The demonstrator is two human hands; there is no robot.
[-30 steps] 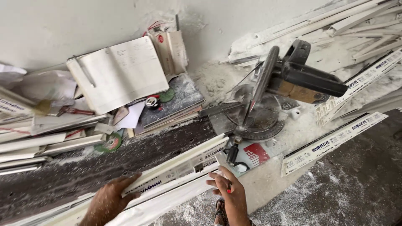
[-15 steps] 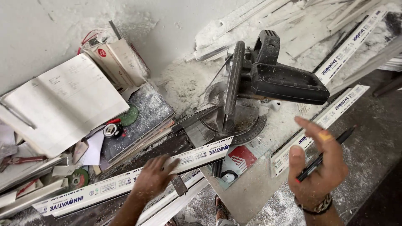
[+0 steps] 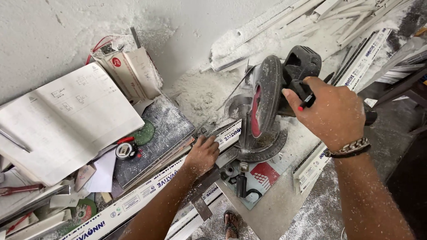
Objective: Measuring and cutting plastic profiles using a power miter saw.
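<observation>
A dusty black mitre saw (image 3: 267,106) stands on the floor by the wall, its blade guard lowered towards a long white plastic profile (image 3: 147,191) that lies across its base. My right hand (image 3: 329,111) grips the saw's handle and also holds a pen with a red tip between its fingers. My left hand (image 3: 202,153) presses flat on the white profile just left of the blade. A metal bracelet sits on my right wrist.
An open notebook (image 3: 66,120) lies at the left on a dusty dark board (image 3: 162,129), with a tape measure (image 3: 125,150) and green discs beside it. More white profiles (image 3: 364,53) are piled at the upper right. White sawdust covers the floor. A sandalled foot (image 3: 231,220) shows below.
My right hand has risen from beside the saw and taken hold of its handle. My left hand has slid right along the profile towards the blade. The view has shifted closer.
</observation>
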